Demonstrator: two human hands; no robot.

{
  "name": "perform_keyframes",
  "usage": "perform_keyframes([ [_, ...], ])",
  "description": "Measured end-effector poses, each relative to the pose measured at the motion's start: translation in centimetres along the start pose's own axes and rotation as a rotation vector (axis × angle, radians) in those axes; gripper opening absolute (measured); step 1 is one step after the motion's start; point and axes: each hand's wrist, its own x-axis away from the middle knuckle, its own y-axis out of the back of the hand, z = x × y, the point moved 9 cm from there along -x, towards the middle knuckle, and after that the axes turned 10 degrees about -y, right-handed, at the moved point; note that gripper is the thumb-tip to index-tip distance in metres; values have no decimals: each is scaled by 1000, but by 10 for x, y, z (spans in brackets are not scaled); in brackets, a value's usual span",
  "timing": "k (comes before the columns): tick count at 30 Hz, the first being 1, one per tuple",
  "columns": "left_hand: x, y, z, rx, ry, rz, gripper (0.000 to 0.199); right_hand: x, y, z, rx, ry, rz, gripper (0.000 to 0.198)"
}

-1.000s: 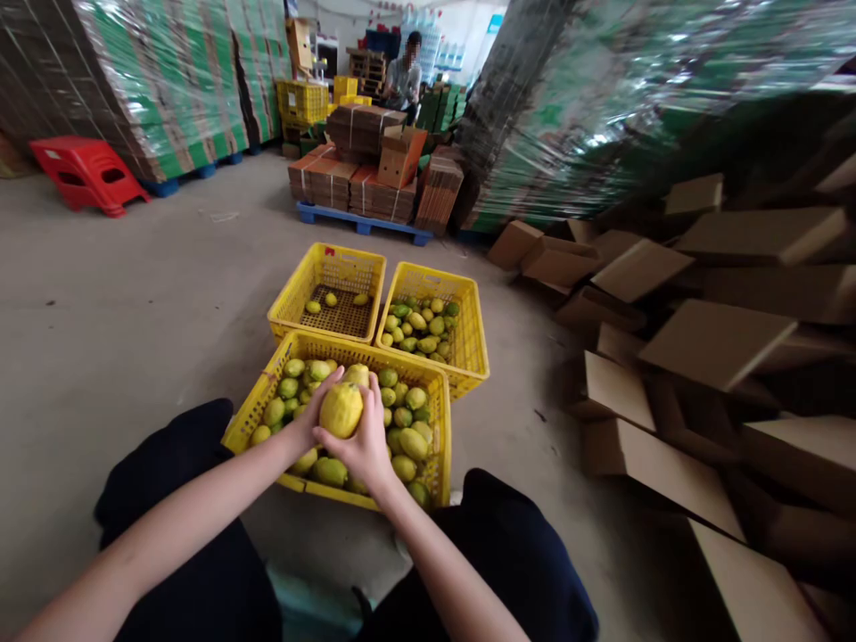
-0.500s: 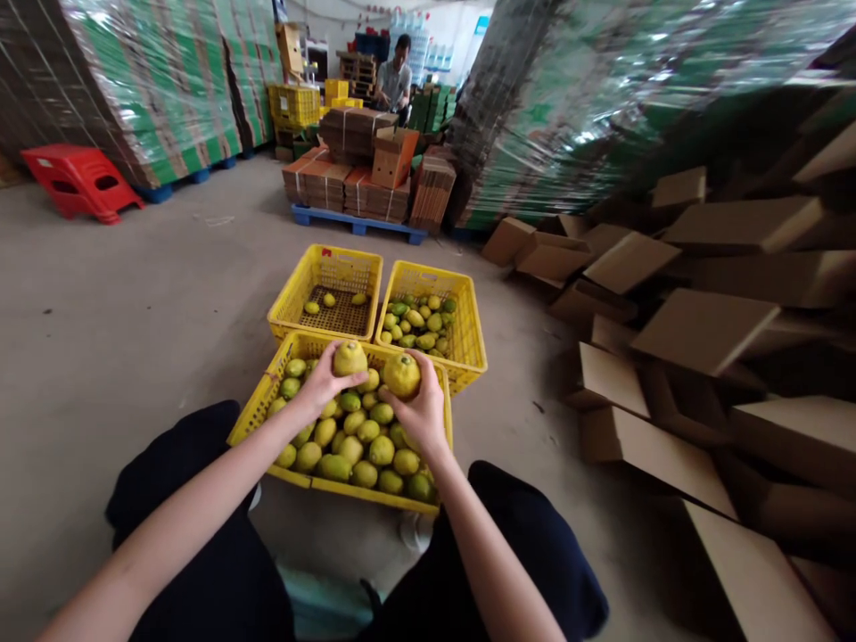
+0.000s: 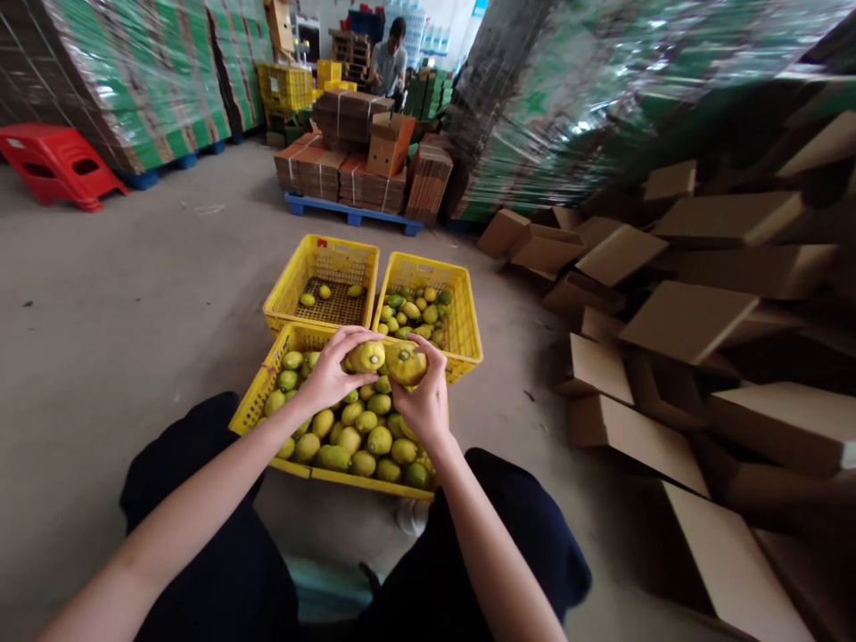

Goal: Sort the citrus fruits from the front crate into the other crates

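Lemons (image 3: 379,440) crowded the near crate (image 3: 252,401); above it, the left hand (image 3: 333,364) gripped one yellow lemon (image 3: 366,358), the right hand (image 3: 426,401) a second lemon (image 3: 405,366) (just side by side), with the far left crate (image 3: 344,265) beyond.

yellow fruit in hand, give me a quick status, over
Left hand gripping a yellow fruit; right hand gripping a second fruit. Both fruits close together, held above the front crate. No obstruction seen at the hands.
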Motion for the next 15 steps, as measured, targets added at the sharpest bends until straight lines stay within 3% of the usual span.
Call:
perform_keyframes([
  [10,-1,2,-14,-69,-64,18,45,6,3,10,-28,94,-80,52],
  [15,0,4,-10,-29,-1,13,48,5,1,8,-48,32,-41,52],
])
